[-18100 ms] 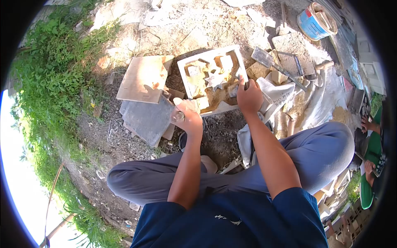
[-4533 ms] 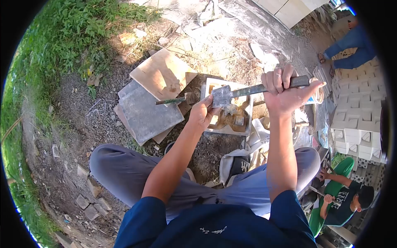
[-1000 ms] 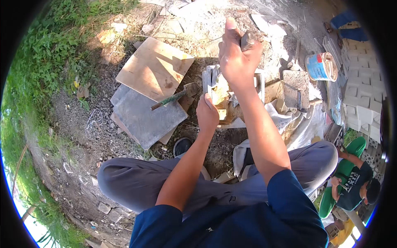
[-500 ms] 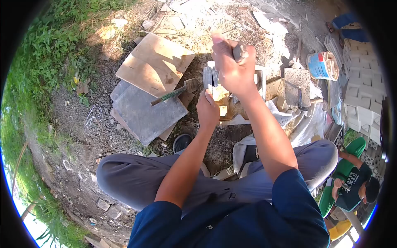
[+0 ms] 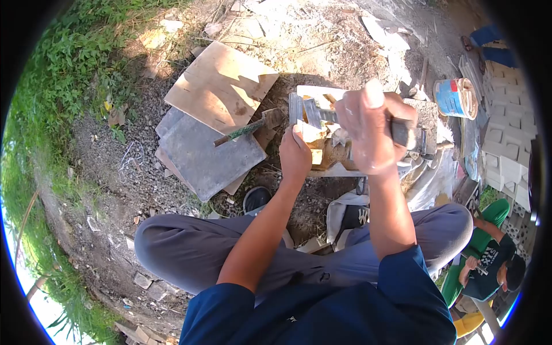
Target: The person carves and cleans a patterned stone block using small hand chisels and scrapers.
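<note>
My left hand (image 5: 296, 154) is closed around the lower end of a narrow grey slab piece (image 5: 295, 108), stood on edge above a pale frame (image 5: 329, 171). In my right hand (image 5: 371, 129), blurred by motion, is a short-handled tool with a grey metal head (image 5: 311, 112). That head is close beside the slab piece; I cannot tell whether they touch. The tool's blunt butt (image 5: 404, 135) sticks out on the right of my fist. Broken tan pieces (image 5: 333, 152) lie inside the frame, partly hidden by my right hand.
Left of the frame, a hammer with a green-wrapped handle (image 5: 247, 130) rests across a tan board (image 5: 221, 86) and grey slab (image 5: 213, 155). A blue-white bucket (image 5: 454, 98) and stacked pale blocks (image 5: 506, 115) stand right. Another person (image 5: 489, 259) sits at lower right.
My right hand has swung down and to the right, bringing the tool's metal head into sight beside the slab piece. My left hand keeps its hold; the whole view has shifted slightly.
</note>
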### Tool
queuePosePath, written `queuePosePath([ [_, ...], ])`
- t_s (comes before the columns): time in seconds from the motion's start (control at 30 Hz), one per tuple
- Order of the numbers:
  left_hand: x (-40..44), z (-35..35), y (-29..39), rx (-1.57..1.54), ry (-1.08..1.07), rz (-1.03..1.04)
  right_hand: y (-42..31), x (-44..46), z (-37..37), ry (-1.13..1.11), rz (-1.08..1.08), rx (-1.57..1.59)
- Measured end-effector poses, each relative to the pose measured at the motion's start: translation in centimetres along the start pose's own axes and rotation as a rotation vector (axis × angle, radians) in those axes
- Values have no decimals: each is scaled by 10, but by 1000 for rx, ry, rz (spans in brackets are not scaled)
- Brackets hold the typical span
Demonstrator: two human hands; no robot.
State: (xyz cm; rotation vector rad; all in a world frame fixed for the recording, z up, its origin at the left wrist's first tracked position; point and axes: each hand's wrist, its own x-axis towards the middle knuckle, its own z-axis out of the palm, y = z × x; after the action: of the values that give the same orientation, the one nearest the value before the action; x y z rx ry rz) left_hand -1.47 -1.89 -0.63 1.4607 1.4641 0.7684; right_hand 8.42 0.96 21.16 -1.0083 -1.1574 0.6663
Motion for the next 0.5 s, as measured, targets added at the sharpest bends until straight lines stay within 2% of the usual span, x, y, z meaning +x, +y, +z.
queuePosePath([
  [0.07, -4, -1, -2, 21, 1, 6, -28, 9, -7, 11, 129, 156],
  [0.17, 0, -3, 8, 24, -23, -4, -30, 12, -15, 13, 174, 161],
  [0.27, -1, -1, 9, 5, 22, -16, -27, 13, -24, 14, 241, 170],
  [0.3, 0, -3, 10, 12, -2, -34, -4, 5, -35, -55, 315, 179],
  [0.4, -4, -4, 12, 19, -22, -52, 34, -10, -38, -24, 256, -79],
  [0.47, -3, -2, 9, 18, -12, -57, 1, 6, -37, -230, 307, 205],
  [0.5, 0, 0, 7, 20, 16, -16, 3, 2, -37, -237, 265, 181],
])
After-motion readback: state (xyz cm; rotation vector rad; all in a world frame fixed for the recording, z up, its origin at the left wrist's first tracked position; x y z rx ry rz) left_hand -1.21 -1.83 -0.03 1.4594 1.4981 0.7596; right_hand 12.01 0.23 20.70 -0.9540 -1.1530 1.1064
